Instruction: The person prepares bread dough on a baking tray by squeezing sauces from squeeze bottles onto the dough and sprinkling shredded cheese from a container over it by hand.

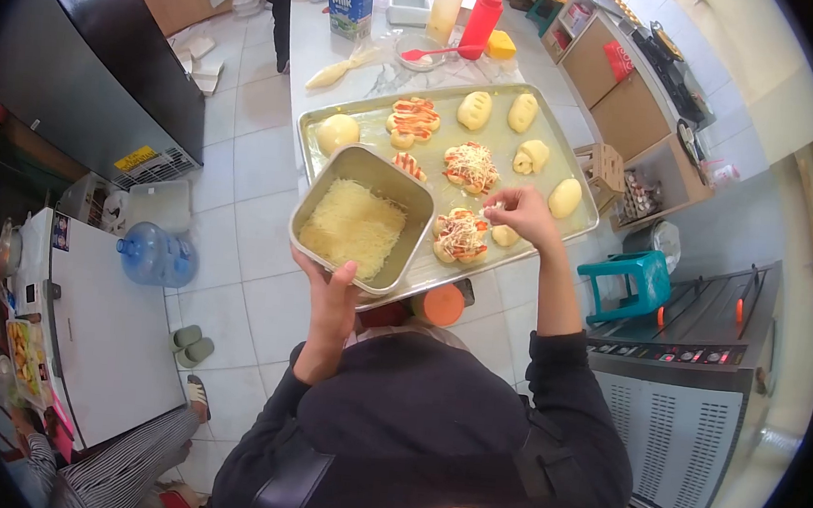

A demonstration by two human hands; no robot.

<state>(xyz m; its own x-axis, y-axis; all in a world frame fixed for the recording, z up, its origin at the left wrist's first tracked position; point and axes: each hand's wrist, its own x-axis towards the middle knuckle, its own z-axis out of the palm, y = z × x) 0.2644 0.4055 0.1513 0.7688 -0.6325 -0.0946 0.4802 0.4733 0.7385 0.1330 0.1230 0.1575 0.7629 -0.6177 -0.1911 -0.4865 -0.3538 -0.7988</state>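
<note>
My left hand [329, 298] grips the lower edge of a square metal tin [418, 198], tilted toward me and holding pale grated cheese [351, 231]. Over the baking tray [568, 147], my right hand [527, 218] is closed in a pinch, with whitish shreds at its fingertips. Just below those fingers sits a bun [460, 236] with red sauce and shreds on top. Another topped bun [471, 166] lies behind it. A bun striped with red sauce [413, 121] is farther back, and a similar one is partly hidden by the tin. Several plain dough pieces [565, 199] share the tray.
Behind the tray stand a milk carton [350, 3], a red squeeze bottle [482, 24], a pale squeeze bottle [445, 11] and a piping bag [340, 67]. A teal stool [635, 282] and an oven [674, 371] are at right. Another person's striped leg [128, 452] shows lower left.
</note>
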